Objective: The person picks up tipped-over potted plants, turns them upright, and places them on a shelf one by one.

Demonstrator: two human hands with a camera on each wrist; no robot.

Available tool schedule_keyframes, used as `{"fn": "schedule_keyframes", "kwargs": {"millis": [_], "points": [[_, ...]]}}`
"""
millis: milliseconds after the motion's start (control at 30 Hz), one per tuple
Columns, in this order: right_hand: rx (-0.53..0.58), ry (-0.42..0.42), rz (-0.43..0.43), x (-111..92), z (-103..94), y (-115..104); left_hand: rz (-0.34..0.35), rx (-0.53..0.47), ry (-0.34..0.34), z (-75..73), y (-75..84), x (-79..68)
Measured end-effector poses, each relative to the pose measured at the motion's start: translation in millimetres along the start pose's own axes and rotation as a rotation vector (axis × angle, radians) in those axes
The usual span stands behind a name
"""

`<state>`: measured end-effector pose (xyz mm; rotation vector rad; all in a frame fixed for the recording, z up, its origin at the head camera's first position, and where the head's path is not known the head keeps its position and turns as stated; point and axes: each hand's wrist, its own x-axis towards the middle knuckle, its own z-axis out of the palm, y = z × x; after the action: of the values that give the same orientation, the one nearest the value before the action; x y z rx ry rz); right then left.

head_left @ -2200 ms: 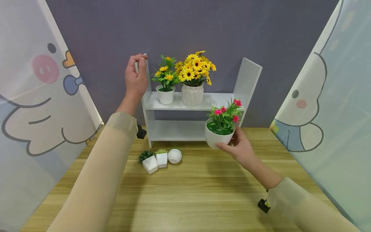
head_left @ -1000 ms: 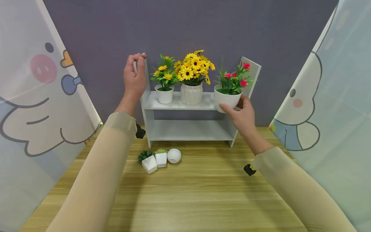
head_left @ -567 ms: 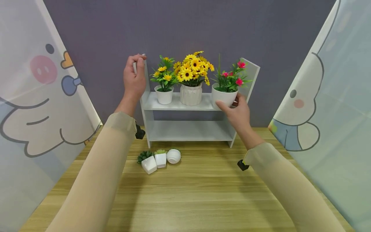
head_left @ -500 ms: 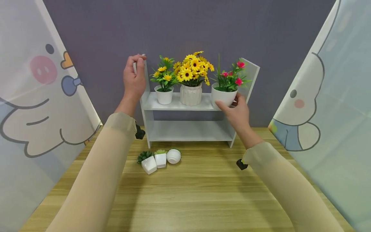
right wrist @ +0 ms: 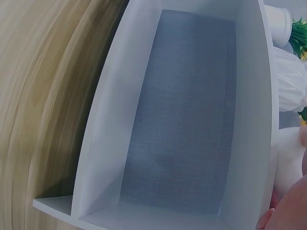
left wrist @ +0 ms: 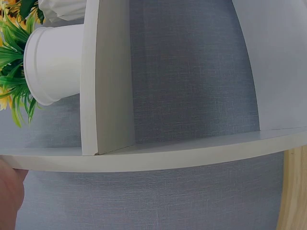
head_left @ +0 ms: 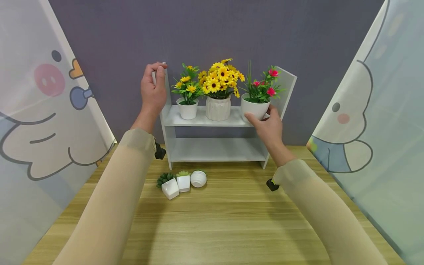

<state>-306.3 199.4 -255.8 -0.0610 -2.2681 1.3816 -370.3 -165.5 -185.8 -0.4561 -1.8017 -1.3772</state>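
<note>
My right hand (head_left: 269, 127) grips a round white flowerpot (head_left: 254, 109) by its right side, thumb in front. Pink flowers and green leaves rise from it. The pot is at the right end of the upper board of a white shelf (head_left: 218, 150). In the right wrist view the pot (right wrist: 289, 160) is right at the board. My left hand (head_left: 154, 86) holds the top of the shelf's left side panel, fingers curled over its edge. To the left on the upper board stand a ribbed white pot (head_left: 218, 108) of yellow daisies and a smaller white pot (head_left: 188, 110) with yellow flowers.
On the wooden table (head_left: 212, 224), in front of the shelf, three small white succulent pots lie tipped: an angular one (head_left: 170, 188), a square one (head_left: 183, 183) and a round one (head_left: 198, 179). A grey wall (head_left: 215, 29) stands behind; printed curtains hang at both sides.
My right hand has carried the pink-flowered pot up and back from in front of the shelf to the upper board, then shifted slightly left. The left hand keeps its hold on the side panel.
</note>
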Motion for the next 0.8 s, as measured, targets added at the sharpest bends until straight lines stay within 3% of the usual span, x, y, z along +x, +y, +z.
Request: {"fn": "schedule_keyframes", "kwargs": {"millis": [800], "points": [[-0.042, -0.021, 0.048, 8.0, -0.3, -5.2, 0.005, -0.024, -0.004, -1.0, 4.1, -2.3]]}}
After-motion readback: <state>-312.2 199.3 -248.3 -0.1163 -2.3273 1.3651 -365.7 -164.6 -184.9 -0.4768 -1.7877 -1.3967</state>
